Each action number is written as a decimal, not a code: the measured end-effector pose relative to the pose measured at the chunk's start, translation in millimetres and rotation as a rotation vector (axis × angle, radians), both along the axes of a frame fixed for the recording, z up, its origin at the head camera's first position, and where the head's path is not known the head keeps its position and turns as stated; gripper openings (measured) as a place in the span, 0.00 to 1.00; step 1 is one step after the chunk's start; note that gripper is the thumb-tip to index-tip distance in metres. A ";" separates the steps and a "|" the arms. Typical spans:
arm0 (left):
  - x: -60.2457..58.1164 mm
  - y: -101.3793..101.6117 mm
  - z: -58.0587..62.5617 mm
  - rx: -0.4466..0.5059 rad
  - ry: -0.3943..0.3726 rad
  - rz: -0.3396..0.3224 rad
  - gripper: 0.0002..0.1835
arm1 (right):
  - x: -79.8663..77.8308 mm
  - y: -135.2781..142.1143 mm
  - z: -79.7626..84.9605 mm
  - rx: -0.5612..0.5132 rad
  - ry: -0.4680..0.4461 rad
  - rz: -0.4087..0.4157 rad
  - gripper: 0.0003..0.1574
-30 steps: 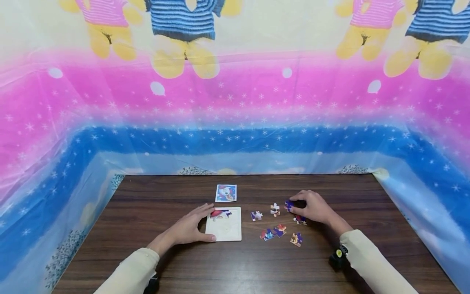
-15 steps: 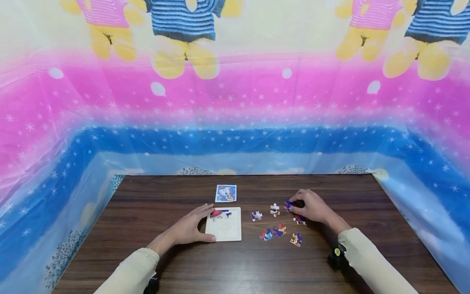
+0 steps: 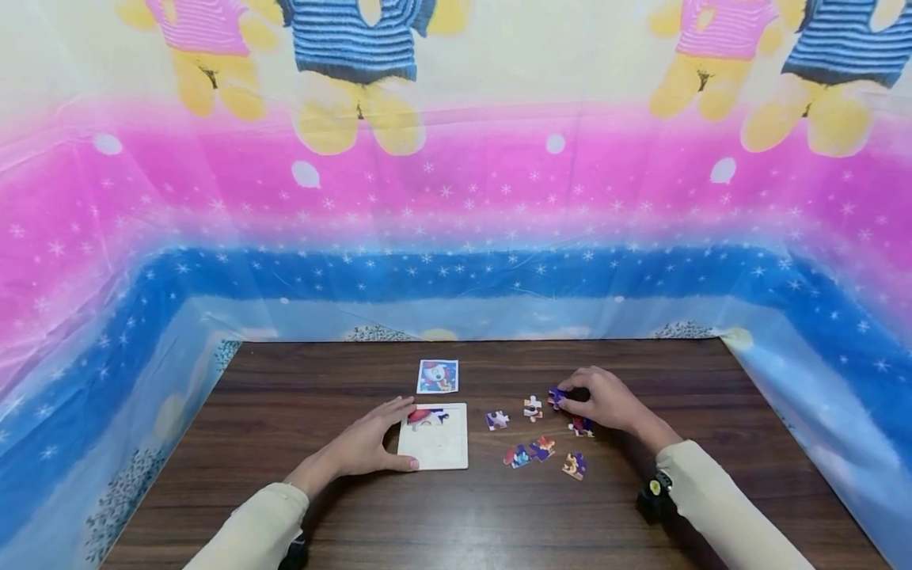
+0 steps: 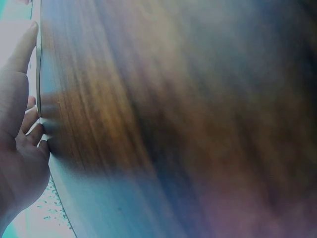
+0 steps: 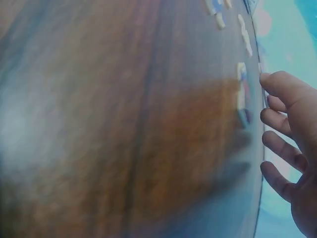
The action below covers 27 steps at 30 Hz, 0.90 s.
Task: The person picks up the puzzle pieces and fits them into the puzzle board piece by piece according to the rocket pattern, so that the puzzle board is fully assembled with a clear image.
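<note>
- While the thumb and forefinger of the right hand (image 3: 607, 400) pinch the right edge of a purple puzzle piece (image 3: 555, 398), the piece lies at table level, right of the tray; its underside cannot be judged.
- The left hand (image 3: 359, 440) is spread, thumb at the lower left corner of the square cream tray (image 3: 443, 448) and fingers at its upper left, touching that side.
- Inside the tray, a red, white and purple picture section (image 3: 429, 416) occupies the upper left; its number of pieces cannot be told.
- Just below the right hand lies a dark red and purple piece (image 3: 581, 427).
- Left of the pinched piece lie a mostly white piece (image 3: 533, 408) and, nearer the tray, a white and purple piece (image 3: 497, 419).
- Lower down, a red and blue piece (image 3: 518, 456) and an orange and purple piece (image 3: 542, 449) lie side by side; a yellow and purple piece (image 3: 574, 465) lies to their right.
- Beyond the tray's far edge lies a picture card (image 3: 438, 376), face up.
- All rest on a dark wood-grain table (image 3: 442, 526), backed by a printed cloth (image 3: 442, 190).
</note>
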State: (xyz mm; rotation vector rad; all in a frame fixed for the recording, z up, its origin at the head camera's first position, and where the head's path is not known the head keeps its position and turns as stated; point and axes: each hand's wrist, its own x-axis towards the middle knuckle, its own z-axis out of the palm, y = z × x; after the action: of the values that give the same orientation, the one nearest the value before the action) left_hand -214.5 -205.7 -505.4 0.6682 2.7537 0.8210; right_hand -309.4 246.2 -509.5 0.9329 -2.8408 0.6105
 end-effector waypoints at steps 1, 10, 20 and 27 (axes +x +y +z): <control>0.2 -0.2 -0.1 -0.001 -0.002 0.002 0.54 | 1.2 -2.8 2.6 -0.001 -0.001 0.009 0.16; 3.1 0.4 1.4 0.003 -0.009 0.014 0.53 | 11.8 -40.2 17.2 0.004 -0.017 0.085 0.17; 1.6 -0.1 1.6 0.003 -0.001 0.010 0.53 | 8.8 -86.1 17.2 -0.012 0.024 0.196 0.17; 2.1 0.4 2.4 0.008 -0.003 0.009 0.53 | 10.8 -117.6 18.0 -0.002 0.012 0.257 0.18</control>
State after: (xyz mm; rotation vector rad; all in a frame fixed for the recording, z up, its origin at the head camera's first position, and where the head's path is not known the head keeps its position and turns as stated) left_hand -212.4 -205.2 -503.0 0.6556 2.7543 0.8346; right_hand -298.6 128.6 -491.5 1.3094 -2.7300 0.6273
